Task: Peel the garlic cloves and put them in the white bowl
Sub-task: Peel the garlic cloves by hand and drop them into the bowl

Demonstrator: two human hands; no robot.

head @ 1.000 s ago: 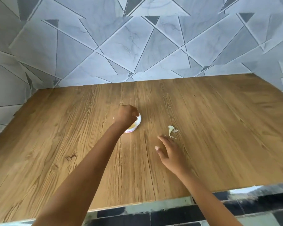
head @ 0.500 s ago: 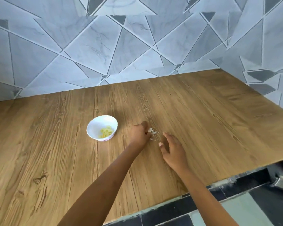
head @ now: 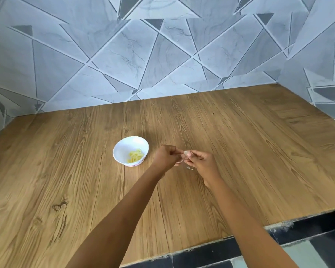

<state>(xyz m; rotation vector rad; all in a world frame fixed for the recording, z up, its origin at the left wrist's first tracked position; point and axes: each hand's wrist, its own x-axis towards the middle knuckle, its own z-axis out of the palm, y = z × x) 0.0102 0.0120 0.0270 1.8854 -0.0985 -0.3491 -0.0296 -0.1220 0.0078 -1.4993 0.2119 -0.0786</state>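
**Two hands pinched one clove beside the bowl**

Head view: both hands met above the middle of the table [head: 249, 151], well away from every edge. The left hand [head: 166, 157] had its fingers curled and pinched one end of a small pale clove [head: 186, 153]. The right hand [head: 201, 163], fingers likewise curled, pinched the other end. The clove was held off the wood between the fingertips, just to the right of the bowl [head: 122, 145]. Several yellowish peeled cloves [head: 135, 156] lay in the bowl's bottom. A few scraps of skin [head: 190, 168] lay on the table under the hands.

The clove was probably light and firm, its skin thin, dry and apt to tear in flakes. Once bared it would likely turn slick. The best hold seemed to be the blunt root end in one hand while a nail of the other lifted skin at the tip. How much skin clung to it was too small to tell.
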